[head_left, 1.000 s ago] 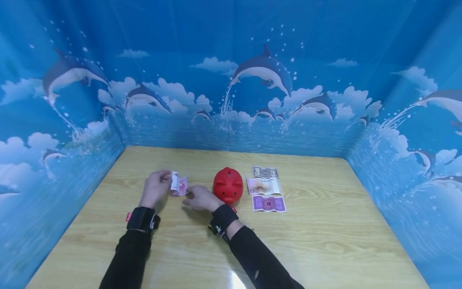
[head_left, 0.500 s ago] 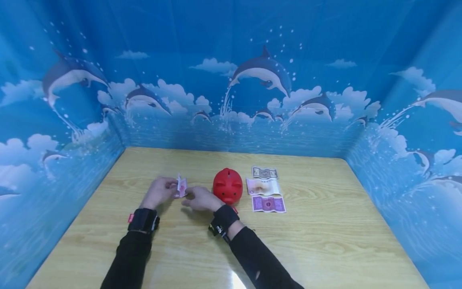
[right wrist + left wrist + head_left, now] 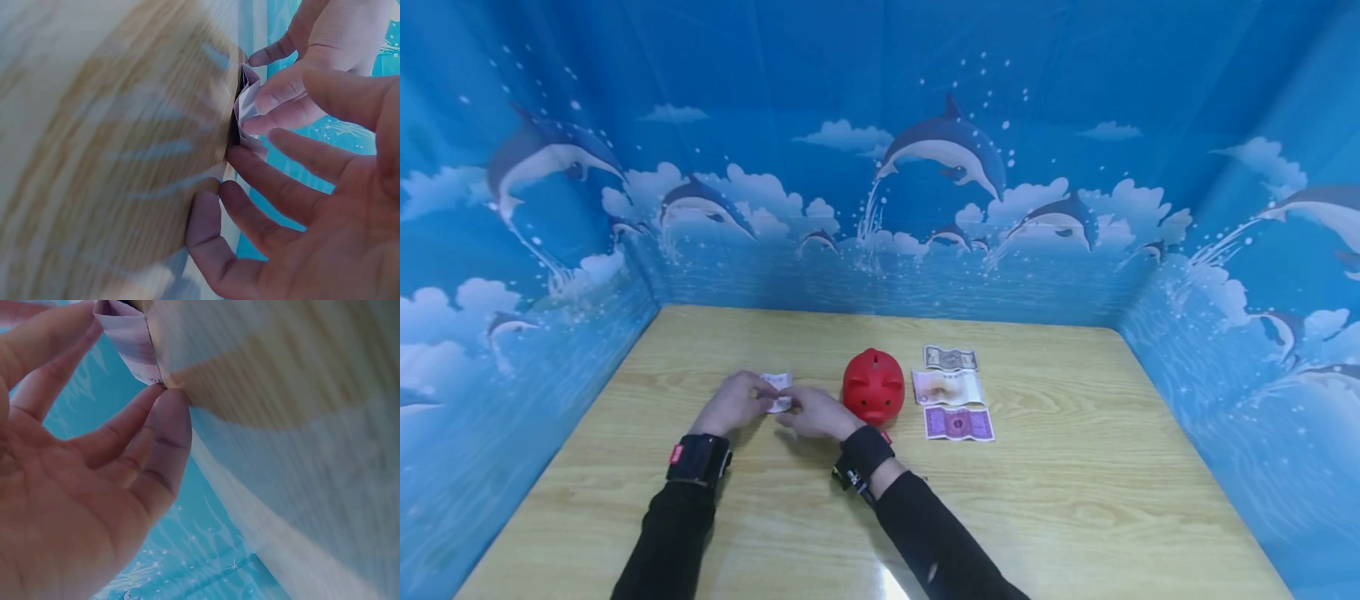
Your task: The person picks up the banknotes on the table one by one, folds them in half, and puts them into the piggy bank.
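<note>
A banknote (image 3: 778,382), pale and pinkish, lies folded on the table under both hands. My left hand (image 3: 734,403) pinches it with thumb and fingertips; in the left wrist view the folded note (image 3: 128,337) bulges up beside the fingers. From the right, my right hand (image 3: 817,412) rests its fingertips on the tabletop and touches the near end of the note (image 3: 249,100), as seen in the right wrist view. Part of the note is hidden by the fingers. Just right of this hand stands a red piggy bank (image 3: 874,387) with a slot on top.
Right of the piggy bank, three creased banknotes lie flat in a column: a grey one (image 3: 951,358), a pale tan one (image 3: 947,387) and a purple one (image 3: 958,423). A blue dolphin-print curtain (image 3: 880,275) borders the wooden table (image 3: 1075,467) at the back and sides.
My left hand has moved slightly right and folded its raised part of the banknote over towards the right hand. The right hand, piggy bank and other notes have hardly moved.
</note>
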`<state>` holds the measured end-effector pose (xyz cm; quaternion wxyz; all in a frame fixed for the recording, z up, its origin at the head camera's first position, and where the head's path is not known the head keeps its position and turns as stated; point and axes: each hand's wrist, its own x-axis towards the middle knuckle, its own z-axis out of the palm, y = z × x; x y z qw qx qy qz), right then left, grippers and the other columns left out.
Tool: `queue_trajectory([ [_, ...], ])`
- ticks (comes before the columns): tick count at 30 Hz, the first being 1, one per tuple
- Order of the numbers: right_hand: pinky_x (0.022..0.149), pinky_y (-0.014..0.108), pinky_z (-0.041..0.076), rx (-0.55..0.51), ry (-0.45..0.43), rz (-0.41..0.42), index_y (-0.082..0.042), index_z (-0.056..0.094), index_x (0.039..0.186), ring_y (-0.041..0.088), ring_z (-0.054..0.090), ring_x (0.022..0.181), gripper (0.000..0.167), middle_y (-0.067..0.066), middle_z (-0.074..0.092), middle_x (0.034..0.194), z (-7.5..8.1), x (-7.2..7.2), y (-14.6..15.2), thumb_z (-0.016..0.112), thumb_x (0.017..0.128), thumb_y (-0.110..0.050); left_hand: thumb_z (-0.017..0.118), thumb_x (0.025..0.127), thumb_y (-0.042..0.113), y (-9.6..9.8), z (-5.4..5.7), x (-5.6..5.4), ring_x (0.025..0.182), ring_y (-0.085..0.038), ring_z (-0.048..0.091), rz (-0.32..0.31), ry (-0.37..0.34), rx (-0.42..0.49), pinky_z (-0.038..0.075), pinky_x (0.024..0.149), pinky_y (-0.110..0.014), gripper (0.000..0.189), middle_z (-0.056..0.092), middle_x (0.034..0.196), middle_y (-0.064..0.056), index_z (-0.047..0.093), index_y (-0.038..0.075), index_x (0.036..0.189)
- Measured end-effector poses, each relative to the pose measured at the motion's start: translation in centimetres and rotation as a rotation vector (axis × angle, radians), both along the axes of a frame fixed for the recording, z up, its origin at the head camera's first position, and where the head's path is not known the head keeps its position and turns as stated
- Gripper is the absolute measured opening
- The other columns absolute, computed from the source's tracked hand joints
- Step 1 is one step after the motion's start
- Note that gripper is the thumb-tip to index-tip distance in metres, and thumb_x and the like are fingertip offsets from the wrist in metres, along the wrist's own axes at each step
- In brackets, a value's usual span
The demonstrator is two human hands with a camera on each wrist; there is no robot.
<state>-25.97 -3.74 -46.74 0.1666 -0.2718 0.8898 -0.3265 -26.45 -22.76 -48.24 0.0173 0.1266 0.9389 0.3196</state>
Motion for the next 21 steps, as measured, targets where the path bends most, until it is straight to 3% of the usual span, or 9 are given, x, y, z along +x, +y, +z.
queue_trajectory([
  [6,0.069,0.019,0.044,0.008,0.025,-0.007,-0.010,0.067,0.115,0.008,0.055,0.081,0.026,-0.002,0.065,0.093,-0.4,-0.1,-0.2,0.063,0.096,-0.027,0.067,0.087,0.007,0.0,0.2,0.0,0.112,-0.042,0.056,0.027,-0.055,-0.027,0.044,0.096,-0.057,0.024,0.063,0.117,-0.025,0.069,0.000,0.110],
  [10,0.063,0.019,0.042,-0.017,0.022,-0.009,-0.009,0.068,0.111,0.007,0.051,0.074,0.023,-0.002,0.062,0.085,-0.6,-0.1,-0.1,0.063,0.095,-0.026,0.065,0.089,0.010,0.0,0.3,0.0,0.116,-0.044,0.055,0.065,-0.105,-0.004,0.044,0.098,-0.058,0.047,0.058,0.126,-0.030,0.052,-0.003,0.132],
  [15,0.071,0.021,0.046,-0.042,0.021,-0.018,-0.009,0.065,0.123,0.009,0.055,0.082,0.033,-0.001,0.066,0.098,-0.8,0.2,0.3,0.061,0.097,-0.028,0.060,0.094,0.014,-0.1,0.3,0.0,0.123,-0.047,0.051,0.117,-0.145,0.033,0.042,0.103,-0.059,0.065,0.050,0.135,-0.036,0.029,-0.003,0.148],
  [18,0.086,0.026,0.051,-0.080,-0.012,-0.051,-0.008,0.058,0.134,0.012,0.059,0.100,0.043,0.003,0.066,0.119,-0.8,0.4,0.6,0.060,0.098,-0.031,0.057,0.096,0.017,-0.2,0.4,0.0,0.125,-0.049,0.049,0.138,-0.137,0.059,0.041,0.103,-0.060,0.068,0.048,0.135,-0.038,0.022,-0.004,0.150],
  [21,0.103,0.034,0.047,-0.119,-0.030,-0.097,-0.007,0.050,0.143,0.016,0.055,0.123,0.053,0.006,0.059,0.138,-0.8,0.6,0.9,0.060,0.098,-0.033,0.056,0.098,0.019,-0.3,0.5,-0.2,0.124,-0.048,0.052,0.159,-0.124,0.095,0.043,0.102,-0.059,0.067,0.051,0.133,-0.036,0.021,-0.003,0.151],
])
